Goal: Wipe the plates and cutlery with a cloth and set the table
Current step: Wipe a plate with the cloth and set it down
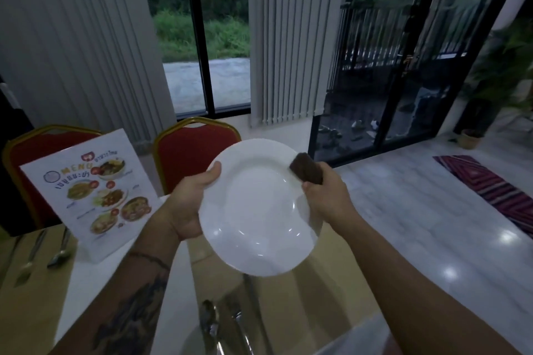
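Printed card (86, 193) reads "MENU". Left hand (193, 204) grips round white ceramic plate (256, 210), face tilted toward camera; right hand (327, 199) clutches folded brown cloth (306, 168) at its rim.

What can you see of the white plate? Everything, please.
The white plate is round, with a wide flat rim and a shallow well. It looks like glossy glazed ceramic, showing light reflections and no food. It is held in mid-air, tilted with its face toward the camera. The left hand grips its left rim, thumb on the face. The right hand holds a dark brown cloth against its upper right rim.
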